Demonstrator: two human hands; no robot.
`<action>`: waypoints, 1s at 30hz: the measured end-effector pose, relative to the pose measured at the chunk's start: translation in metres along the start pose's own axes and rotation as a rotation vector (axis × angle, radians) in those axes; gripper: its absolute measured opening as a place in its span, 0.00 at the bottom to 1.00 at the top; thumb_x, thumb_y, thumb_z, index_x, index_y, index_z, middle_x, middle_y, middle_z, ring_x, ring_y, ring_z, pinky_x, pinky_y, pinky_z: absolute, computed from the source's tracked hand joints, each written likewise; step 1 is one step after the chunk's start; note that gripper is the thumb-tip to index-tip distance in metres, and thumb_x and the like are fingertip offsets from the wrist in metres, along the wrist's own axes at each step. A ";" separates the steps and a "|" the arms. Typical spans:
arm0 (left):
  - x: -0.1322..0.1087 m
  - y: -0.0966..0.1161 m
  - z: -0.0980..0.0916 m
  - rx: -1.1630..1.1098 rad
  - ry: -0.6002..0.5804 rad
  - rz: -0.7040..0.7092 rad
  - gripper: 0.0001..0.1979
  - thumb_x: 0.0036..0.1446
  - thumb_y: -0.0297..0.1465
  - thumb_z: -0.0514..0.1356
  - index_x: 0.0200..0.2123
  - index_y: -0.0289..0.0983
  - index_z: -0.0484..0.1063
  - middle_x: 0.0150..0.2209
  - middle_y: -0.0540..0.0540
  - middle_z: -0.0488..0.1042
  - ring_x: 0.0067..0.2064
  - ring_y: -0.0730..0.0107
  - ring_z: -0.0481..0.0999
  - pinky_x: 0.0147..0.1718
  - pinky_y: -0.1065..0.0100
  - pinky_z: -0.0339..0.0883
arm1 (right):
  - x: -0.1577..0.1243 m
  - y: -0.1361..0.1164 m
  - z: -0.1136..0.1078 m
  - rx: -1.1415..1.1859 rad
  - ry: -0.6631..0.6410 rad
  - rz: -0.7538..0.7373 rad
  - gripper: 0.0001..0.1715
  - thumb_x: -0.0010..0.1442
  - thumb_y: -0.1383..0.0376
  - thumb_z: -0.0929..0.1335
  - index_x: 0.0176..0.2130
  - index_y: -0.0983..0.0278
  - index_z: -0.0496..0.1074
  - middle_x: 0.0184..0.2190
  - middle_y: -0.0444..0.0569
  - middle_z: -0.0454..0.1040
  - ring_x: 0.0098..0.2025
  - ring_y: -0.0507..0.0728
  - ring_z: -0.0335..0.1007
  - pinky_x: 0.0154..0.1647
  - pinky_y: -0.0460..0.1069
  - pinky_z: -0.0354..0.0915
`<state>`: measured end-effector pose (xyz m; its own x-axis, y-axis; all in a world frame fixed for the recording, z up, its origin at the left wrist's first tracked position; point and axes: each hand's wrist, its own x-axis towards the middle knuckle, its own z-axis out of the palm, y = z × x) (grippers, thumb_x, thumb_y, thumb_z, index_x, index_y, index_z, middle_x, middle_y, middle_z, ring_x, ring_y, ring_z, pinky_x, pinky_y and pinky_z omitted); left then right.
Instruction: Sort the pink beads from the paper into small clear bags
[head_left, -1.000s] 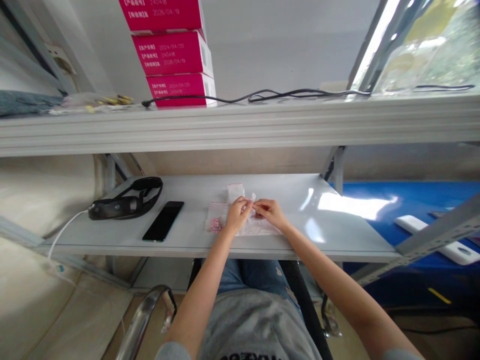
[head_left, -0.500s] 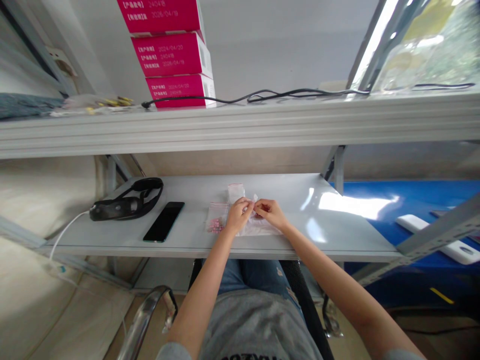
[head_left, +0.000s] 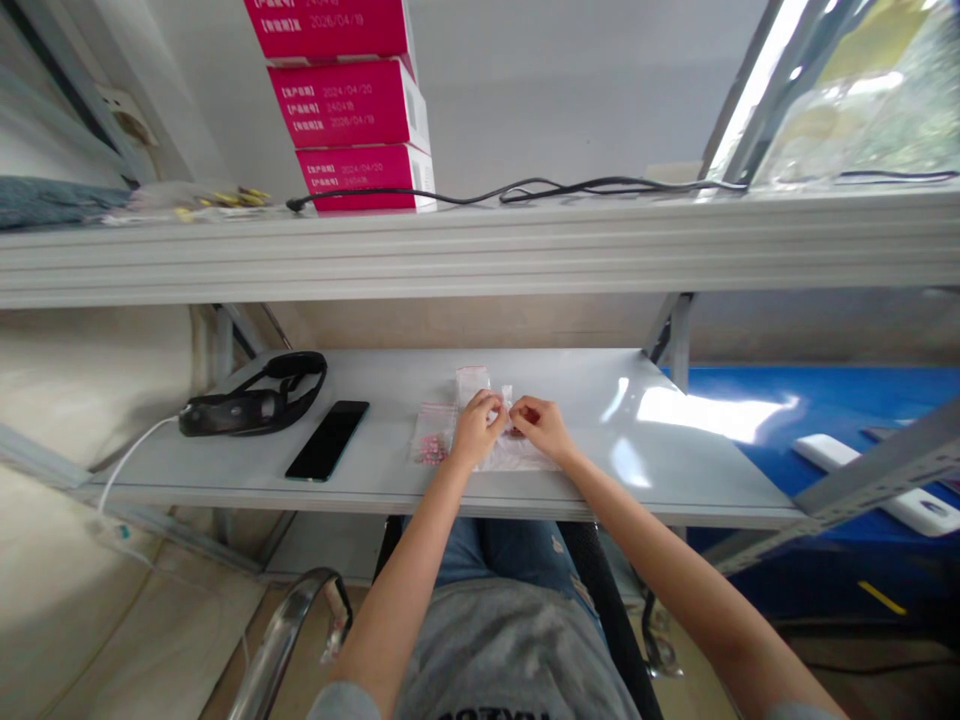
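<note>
My left hand and my right hand are close together above the shelf, fingertips pinched and nearly meeting. Between them stands a small whitish, see-through plastic piece; what exactly the fingers grip is too small to make out. Something reddish shows under the right fingertips. Below both hands lies a flat clear plastic bag. Left of my left hand is a small zip bag with pink beads. Another small clear zip bag lies just behind the left hand.
A black phone and a black strapped device with a white cable lie on the left of the grey shelf. Pink boxes and a black cable sit on the upper shelf, whose edge crosses ahead of my hands.
My fingertips have parted slightly, and the small plastic piece between them now stands more upright. The bags stay where they were; the view has shifted slightly.
</note>
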<state>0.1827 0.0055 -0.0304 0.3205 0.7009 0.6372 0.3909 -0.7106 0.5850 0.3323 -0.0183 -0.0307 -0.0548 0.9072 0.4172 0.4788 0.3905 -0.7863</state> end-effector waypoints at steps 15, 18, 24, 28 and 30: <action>-0.001 0.006 -0.002 0.103 0.049 -0.044 0.05 0.53 0.24 0.54 0.26 0.37 0.66 0.34 0.48 0.69 0.38 0.70 0.69 0.40 0.69 0.62 | 0.007 -0.003 0.000 -0.330 0.259 0.160 0.04 0.48 0.64 0.64 0.25 0.60 0.67 0.20 0.43 0.69 0.21 0.52 0.61 0.23 0.46 0.53; -0.001 0.005 -0.002 0.077 0.038 -0.076 0.05 0.54 0.25 0.54 0.27 0.37 0.67 0.32 0.48 0.69 0.36 0.71 0.69 0.38 0.70 0.62 | 0.006 -0.003 -0.001 -0.281 0.241 0.046 0.06 0.49 0.66 0.63 0.30 0.60 0.68 0.26 0.43 0.70 0.22 0.51 0.61 0.26 0.46 0.56; 0.000 0.005 -0.003 -0.042 0.058 -0.085 0.04 0.54 0.29 0.55 0.31 0.37 0.70 0.33 0.48 0.70 0.35 0.72 0.70 0.35 0.71 0.63 | 0.000 -0.014 -0.004 -0.284 0.107 -0.138 0.10 0.55 0.64 0.62 0.32 0.60 0.73 0.36 0.47 0.71 0.32 0.53 0.66 0.35 0.47 0.59; 0.002 0.004 -0.004 -0.180 0.118 -0.125 0.07 0.51 0.23 0.54 0.32 0.36 0.71 0.34 0.47 0.72 0.37 0.72 0.71 0.33 0.72 0.64 | 0.002 -0.012 -0.004 -0.278 0.146 -0.110 0.10 0.56 0.60 0.64 0.31 0.59 0.73 0.33 0.47 0.71 0.33 0.54 0.65 0.35 0.47 0.58; 0.003 0.001 -0.003 -0.239 0.162 -0.203 0.11 0.47 0.20 0.53 0.32 0.37 0.71 0.34 0.48 0.72 0.36 0.72 0.72 0.32 0.73 0.64 | 0.005 -0.008 -0.005 -0.202 0.178 -0.081 0.10 0.56 0.61 0.63 0.28 0.61 0.71 0.31 0.47 0.70 0.32 0.54 0.65 0.32 0.47 0.58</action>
<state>0.1812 0.0070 -0.0260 0.1083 0.8241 0.5560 0.2137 -0.5656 0.7966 0.3325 -0.0174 -0.0202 0.0464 0.8256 0.5624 0.6453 0.4050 -0.6477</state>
